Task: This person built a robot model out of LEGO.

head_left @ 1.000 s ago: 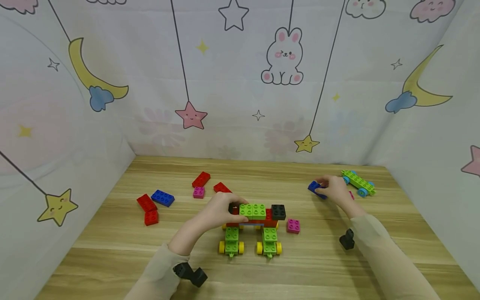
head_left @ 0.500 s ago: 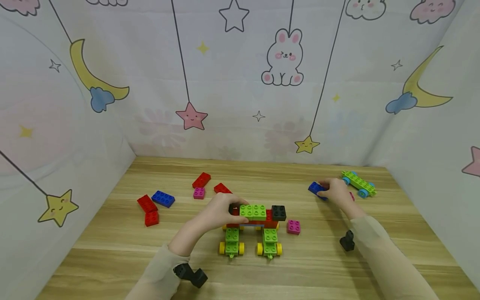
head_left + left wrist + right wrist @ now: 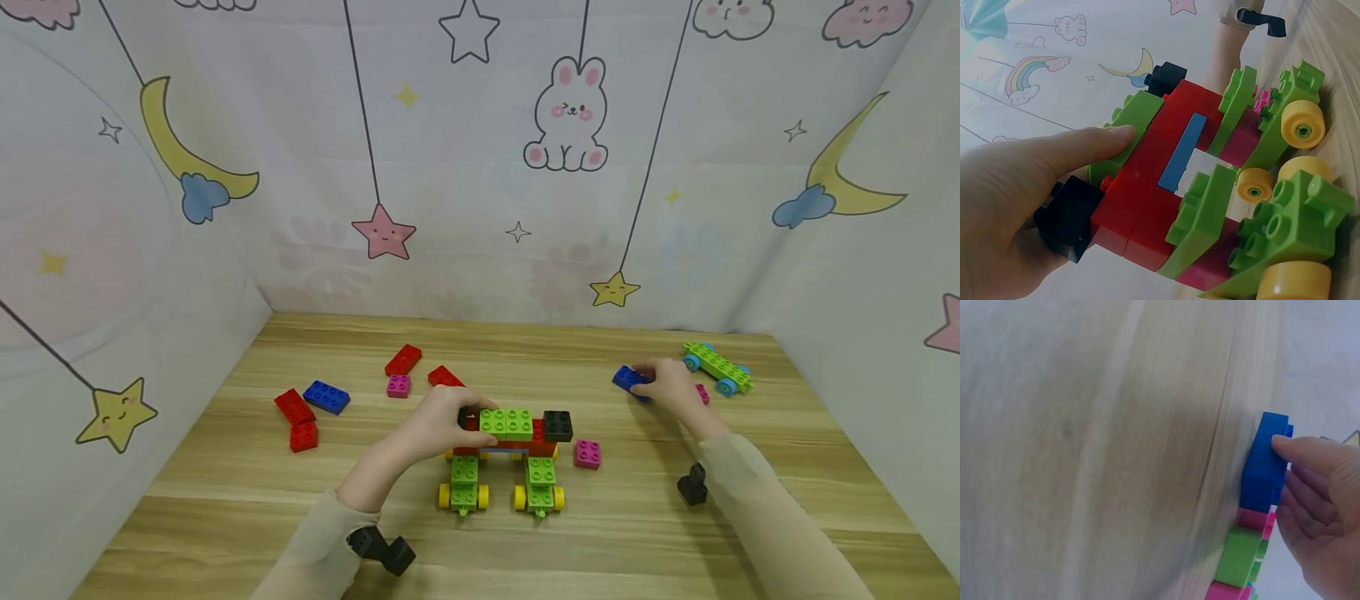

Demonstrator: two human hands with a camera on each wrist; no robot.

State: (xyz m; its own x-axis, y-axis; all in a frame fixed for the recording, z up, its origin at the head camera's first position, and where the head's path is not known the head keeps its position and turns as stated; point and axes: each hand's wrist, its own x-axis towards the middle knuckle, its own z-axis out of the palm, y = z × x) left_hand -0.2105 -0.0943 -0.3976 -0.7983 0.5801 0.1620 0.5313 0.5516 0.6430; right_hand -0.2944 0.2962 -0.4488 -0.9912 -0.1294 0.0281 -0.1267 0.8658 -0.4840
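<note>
My left hand grips the top of a built toy in the middle of the table, its thumb lying against a light green brick. Under that is a red brick layer, with a black brick at either end. Green wheeled bases with yellow wheels carry the toy. Over at the right, my right hand pinches a blue brick between thumb and fingers, low at the table; whether it touches the wood I cannot tell.
A green base with blue wheels and a pink brick lie beside my right hand. Another pink brick is right of the toy. Leftward lie red bricks, a blue brick and a small pink brick. Fabric walls enclose the table.
My right hand has shifted slightly left with the blue brick, and more of the pink brick behind it shows. The left hand and the built toy stay in place.
</note>
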